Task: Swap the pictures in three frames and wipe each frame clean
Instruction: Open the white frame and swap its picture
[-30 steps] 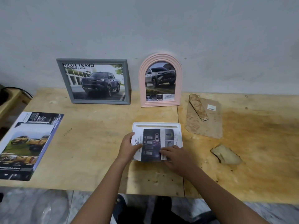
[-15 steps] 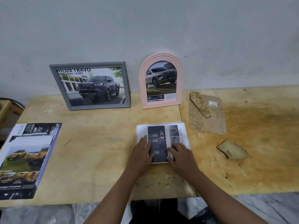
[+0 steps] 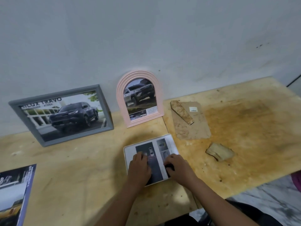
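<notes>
A person's left hand (image 3: 140,167) lies flat, fingers straight, on a picture (image 3: 154,168) of cars. The right hand (image 3: 178,167) rests beside it with fingers bent and tips on the picture's right side. Blur hides whether they pinch it. The picture sits in a white frame (image 3: 125,154) lying flat near the front edge of a wooden table (image 3: 81,160). The hands and wrists cover the frame's near part. Just to its right lie a brown backing board (image 3: 195,129), its strut (image 3: 181,112) on top, and a tan rag (image 3: 219,151). Behind, leaning on the wall (image 3: 146,38), stand a pink arched frame (image 3: 120,101) and a grey frame (image 3: 55,94), each showing a truck. A brochure (image 3: 14,193) lies far left.
</notes>
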